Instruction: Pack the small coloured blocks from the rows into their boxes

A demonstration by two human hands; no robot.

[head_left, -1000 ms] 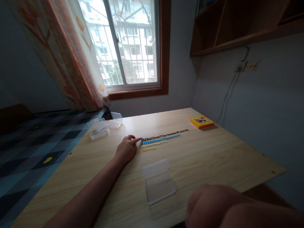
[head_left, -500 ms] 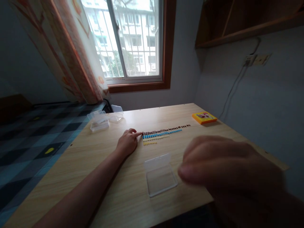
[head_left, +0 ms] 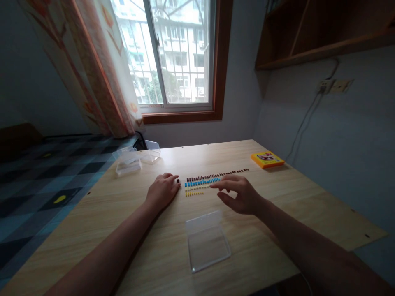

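Note:
Four rows of tiny building blocks lie on the table: a dark brown row (head_left: 210,176), a blue row (head_left: 197,183), a pale cream row (head_left: 197,188) and a short yellow row (head_left: 194,194). Left of the rows, my left hand (head_left: 163,190) rests on the tabletop with thumb and forefinger apart. A single dark brown block (head_left: 178,181) sits between those fingertips; I cannot make out any contact. My right hand (head_left: 239,194) hovers over the right part of the blue and cream rows, fingers stretched and parted, holding nothing visible. It hides some blocks.
A clear plastic case (head_left: 208,244) lies with its lid opened in front of the rows. More clear boxes (head_left: 128,162) are gathered at the table's back left. An orange and yellow box (head_left: 267,159) sits at the back right. Checked bedding (head_left: 40,193) borders the table's left side.
My right hand has moved from close to the camera out over the rows, and its fingers have spread. My left fingertips have drawn left, and a lone brown block now shows between them.

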